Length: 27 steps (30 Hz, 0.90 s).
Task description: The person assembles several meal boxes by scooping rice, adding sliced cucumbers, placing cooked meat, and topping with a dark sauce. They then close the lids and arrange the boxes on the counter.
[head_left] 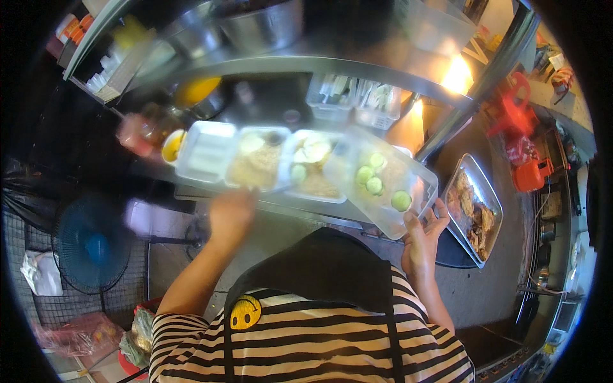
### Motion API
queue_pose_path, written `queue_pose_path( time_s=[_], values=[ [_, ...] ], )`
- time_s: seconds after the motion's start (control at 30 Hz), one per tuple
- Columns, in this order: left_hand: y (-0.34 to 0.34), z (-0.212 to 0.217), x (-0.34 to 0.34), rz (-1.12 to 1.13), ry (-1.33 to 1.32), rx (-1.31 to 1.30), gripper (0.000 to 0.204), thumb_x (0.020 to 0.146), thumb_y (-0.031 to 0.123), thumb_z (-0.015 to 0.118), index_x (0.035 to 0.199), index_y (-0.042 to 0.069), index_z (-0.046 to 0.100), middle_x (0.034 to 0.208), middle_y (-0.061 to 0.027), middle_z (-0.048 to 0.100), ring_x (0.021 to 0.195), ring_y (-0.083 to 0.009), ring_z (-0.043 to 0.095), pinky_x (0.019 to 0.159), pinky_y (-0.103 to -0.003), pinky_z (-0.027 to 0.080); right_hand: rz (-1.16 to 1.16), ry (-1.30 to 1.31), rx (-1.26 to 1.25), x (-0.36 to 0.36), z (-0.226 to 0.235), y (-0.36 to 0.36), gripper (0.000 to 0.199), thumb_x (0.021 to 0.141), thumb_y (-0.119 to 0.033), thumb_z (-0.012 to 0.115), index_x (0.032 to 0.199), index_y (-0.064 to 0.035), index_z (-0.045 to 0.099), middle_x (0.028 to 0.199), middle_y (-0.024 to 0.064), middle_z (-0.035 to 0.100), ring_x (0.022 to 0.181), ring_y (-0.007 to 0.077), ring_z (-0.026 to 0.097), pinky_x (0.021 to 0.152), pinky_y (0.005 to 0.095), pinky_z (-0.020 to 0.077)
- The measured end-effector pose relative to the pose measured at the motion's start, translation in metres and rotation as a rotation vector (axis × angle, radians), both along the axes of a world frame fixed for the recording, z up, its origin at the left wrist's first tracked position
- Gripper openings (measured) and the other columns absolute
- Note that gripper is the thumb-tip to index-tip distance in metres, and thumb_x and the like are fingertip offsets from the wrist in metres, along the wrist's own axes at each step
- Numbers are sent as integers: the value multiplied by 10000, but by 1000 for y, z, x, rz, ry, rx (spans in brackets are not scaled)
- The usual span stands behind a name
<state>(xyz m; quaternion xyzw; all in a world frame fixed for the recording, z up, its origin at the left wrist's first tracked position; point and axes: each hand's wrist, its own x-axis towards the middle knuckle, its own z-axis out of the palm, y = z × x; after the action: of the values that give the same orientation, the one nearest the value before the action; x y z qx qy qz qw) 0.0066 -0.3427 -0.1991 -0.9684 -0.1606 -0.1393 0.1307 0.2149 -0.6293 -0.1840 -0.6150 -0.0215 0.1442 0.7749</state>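
Observation:
Several white food trays stand in a row on the counter before me. My right hand (423,235) grips the near right corner of a clear plastic food container (405,172), thumb on its edge; it lies tilted at the row's right end. Cucumber slices (369,180) show in it. Smeared by motion, my left hand (231,214) is at the near edge of a tray (257,159) of pale, rice-like food; its fingers cannot be made out. To the right, another tray (314,165) has egg-like pieces and cucumber. The leftmost tray (204,152) shows only white plastic.
Above the counter runs a metal shelf (274,66) with steel pots (265,29). Plastic bins (329,96) of utensils stand behind the trays. At right is a metal tray (488,195) of browned meat. A blue fan (94,246) and red chair (511,108) stand farther out.

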Motion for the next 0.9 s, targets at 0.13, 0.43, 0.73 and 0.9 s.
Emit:
queue_pose_path(
  time_s=[0.13, 0.43, 0.73, 0.9],
  values=[
    [-3, 17, 5, 114, 134, -26, 284, 729, 111, 635, 1011, 106, 663, 837, -41, 545, 764, -240, 589, 655, -373, 488, 25, -4, -22, -2, 2, 2, 872, 711, -70, 737, 1379, -108, 178, 1331, 182, 336, 1229, 289, 380, 1001, 431, 368],
    [18, -2, 27, 102, 135, -73, 279, 748, 162, 673, 1022, 116, 647, 870, -48, 563, 813, -249, 606, 691, -381, 506, 70, -3, -11, -3, 8, 6, 872, 704, -61, 730, 1377, -93, 176, 1326, 174, 347, 1222, 278, 385, 980, 410, 393],
    [14, 31, 27, 121, 222, -133, 243, 756, 143, 678, 997, 118, 658, 887, -60, 571, 858, -257, 610, 734, -398, 509, 90, -29, -8, -1, 4, 3, 881, 684, -28, 712, 1383, -93, 180, 1317, 180, 348, 1224, 277, 376, 1022, 424, 343],
    [10, 72, 24, 170, 102, -228, 327, 728, 96, 701, 1052, 91, 660, 923, -79, 584, 880, -271, 612, 729, -381, 502, 131, -92, -49, 1, -1, 0, 916, 667, -33, 721, 1393, -124, 170, 1355, 192, 312, 1255, 297, 351, 1023, 444, 348]
  ],
)
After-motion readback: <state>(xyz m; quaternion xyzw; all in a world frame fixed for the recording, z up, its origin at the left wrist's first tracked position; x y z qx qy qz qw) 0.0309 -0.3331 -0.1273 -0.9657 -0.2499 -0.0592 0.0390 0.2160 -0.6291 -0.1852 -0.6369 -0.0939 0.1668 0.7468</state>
